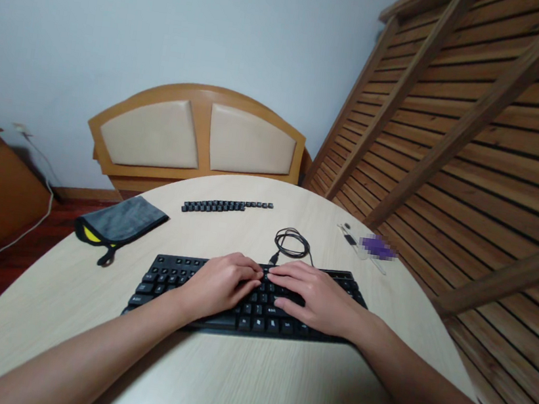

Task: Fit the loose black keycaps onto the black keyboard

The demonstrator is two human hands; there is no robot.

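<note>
A black keyboard (253,324) lies on the round table with both my hands over it. My left hand (226,282) rests on the middle of the keyboard, fingers bent and pressed together with the thumb. Its fingertips meet the upper row of keys, and whatever they may pinch is hidden. From the other side my right hand (314,294) comes to the same spot, index finger stretched out on the keys and thumb apart. Behind the keyboard is its coiled black cable (292,245). Loose black keycaps (214,206) stand in rows farther back.
A grey cloth (122,221) with yellow underside and black edging lies at the left. Toward the right edge of the table (245,384) are a thin wire tool (350,240) and a blurred purple item (379,247). A wooden slatted panel (479,157) slopes along the right.
</note>
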